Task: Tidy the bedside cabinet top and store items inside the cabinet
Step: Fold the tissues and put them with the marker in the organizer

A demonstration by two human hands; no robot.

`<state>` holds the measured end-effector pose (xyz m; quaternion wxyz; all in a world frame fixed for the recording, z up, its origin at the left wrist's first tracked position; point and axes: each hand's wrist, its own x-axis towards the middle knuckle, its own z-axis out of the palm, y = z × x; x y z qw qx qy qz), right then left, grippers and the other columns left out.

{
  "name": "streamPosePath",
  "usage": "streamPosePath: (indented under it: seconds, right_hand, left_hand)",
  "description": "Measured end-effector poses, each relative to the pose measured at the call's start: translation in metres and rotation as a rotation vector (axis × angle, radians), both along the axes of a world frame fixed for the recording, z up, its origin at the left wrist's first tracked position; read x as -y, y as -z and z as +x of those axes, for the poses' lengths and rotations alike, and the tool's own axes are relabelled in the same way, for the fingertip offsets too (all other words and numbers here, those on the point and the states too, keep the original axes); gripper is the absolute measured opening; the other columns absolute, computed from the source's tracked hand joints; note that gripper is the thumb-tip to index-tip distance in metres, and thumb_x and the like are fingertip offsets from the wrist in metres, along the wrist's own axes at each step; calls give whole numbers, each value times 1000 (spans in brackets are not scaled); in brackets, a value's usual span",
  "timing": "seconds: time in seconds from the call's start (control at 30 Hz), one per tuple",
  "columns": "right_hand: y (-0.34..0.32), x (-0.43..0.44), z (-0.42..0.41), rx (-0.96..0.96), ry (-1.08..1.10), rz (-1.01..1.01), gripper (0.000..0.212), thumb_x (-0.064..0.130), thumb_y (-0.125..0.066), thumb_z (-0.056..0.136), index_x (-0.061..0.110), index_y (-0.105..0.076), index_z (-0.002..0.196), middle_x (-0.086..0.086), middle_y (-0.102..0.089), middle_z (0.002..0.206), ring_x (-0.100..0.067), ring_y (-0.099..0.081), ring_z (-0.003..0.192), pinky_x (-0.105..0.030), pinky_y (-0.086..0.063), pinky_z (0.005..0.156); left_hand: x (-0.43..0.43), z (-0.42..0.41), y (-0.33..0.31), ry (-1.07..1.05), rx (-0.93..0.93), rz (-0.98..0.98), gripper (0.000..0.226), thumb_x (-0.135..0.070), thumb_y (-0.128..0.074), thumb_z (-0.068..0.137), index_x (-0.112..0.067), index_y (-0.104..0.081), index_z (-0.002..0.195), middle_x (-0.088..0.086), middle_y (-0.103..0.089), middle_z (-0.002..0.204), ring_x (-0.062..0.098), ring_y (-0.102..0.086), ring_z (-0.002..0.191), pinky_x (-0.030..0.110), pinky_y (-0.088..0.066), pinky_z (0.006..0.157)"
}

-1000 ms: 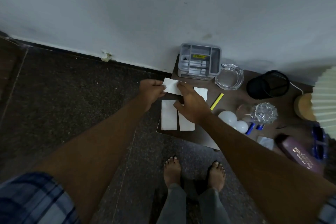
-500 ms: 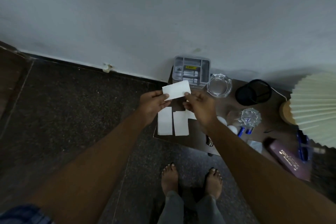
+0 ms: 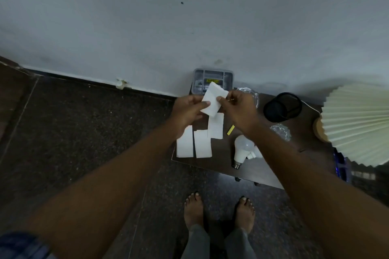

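A white paper tissue [image 3: 213, 99] is held in the air above the dark brown cabinet top [image 3: 223, 157]. My left hand [image 3: 186, 111] pinches its left edge and my right hand [image 3: 240, 109] pinches its right edge. Three more folded white tissues lie flat on the top: one at the left [image 3: 184, 142], one in the middle [image 3: 202, 144] and one further back [image 3: 216, 125]. A grey compartment organiser [image 3: 212, 79] stands against the wall behind the held tissue, partly hidden by it.
On the top also lie a white light bulb [image 3: 242, 149], a yellow strip [image 3: 230, 130], a glass ashtray [image 3: 251, 93], a crinkled glass piece [image 3: 281, 132] and a black mesh cup [image 3: 282, 107]. A pleated lamp shade [image 3: 357, 122] overhangs the right side. My bare feet stand on dark floor [image 3: 84, 132].
Both hands lifted the tissue off the cabinet top and brought it together between them. It has turned from lying wide to tilted upright. The view shifted left.
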<state>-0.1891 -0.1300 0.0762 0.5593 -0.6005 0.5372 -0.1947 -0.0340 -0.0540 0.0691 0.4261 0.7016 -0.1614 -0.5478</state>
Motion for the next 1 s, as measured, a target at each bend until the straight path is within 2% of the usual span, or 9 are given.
streamPosePath:
  seconds: [0.07,0.13,0.3,0.37,0.5,0.67,0.87,1.0]
  right_hand:
    - [-5,15,2,-94,-67,-112,20,20,-70,94,1,-68,89,-3,-70,81,-8,-65,68,-21,-52,61]
    - [-7,29,5,-161,-95,-224,15,23,-71,92,8,-70,89,0,-68,77,-11,-61,64,-22,-48,60]
    - [-14,60,20,-202,-123,-398,15,23,-69,93,13,-74,102,2,-70,86,-13,-62,74,-10,-42,59]
    - [-14,69,26,-206,-138,-450,16,21,-68,94,11,-75,104,1,-71,90,-12,-63,76,-6,-40,60]
    - [-6,77,36,-207,-125,-519,16,19,-65,96,9,-76,103,-4,-75,95,-13,-65,79,1,-37,60]
    - [4,81,41,-175,-108,-545,16,16,-64,96,6,-75,102,-8,-75,95,-12,-63,78,1,-38,62]
    - [18,83,44,-187,-107,-527,16,16,-63,96,6,-75,101,-8,-74,92,-16,-64,79,1,-35,62]
    - [23,83,46,-191,-96,-509,17,16,-63,96,6,-75,103,-8,-75,94,-13,-62,78,0,-36,63]
  left_hand:
    - [14,7,-9,65,99,-20,29,-18,-76,88,-9,-71,115,5,-75,112,17,-73,98,26,-62,76]
    - [30,12,-16,115,147,-37,31,-17,-75,88,-7,-70,117,7,-74,111,18,-73,97,28,-62,78]
    - [70,25,-23,173,373,-125,26,-12,-75,86,-5,-73,110,12,-76,100,27,-75,90,44,-62,85]
    - [82,27,-21,141,461,-165,23,-11,-76,83,-8,-75,106,10,-77,93,26,-75,86,42,-62,83]
    - [97,27,-17,126,650,-213,20,-14,-76,84,-9,-77,104,5,-77,95,15,-70,81,27,-59,78]
    - [101,30,-7,126,682,-228,22,-10,-75,84,-10,-77,106,4,-78,98,10,-69,81,18,-55,76]
    - [100,30,6,103,646,-204,22,-8,-73,83,-9,-77,105,6,-78,94,18,-74,85,32,-61,83]
    - [102,29,11,113,639,-186,23,-9,-73,83,-10,-77,106,4,-78,93,16,-73,85,31,-60,84]
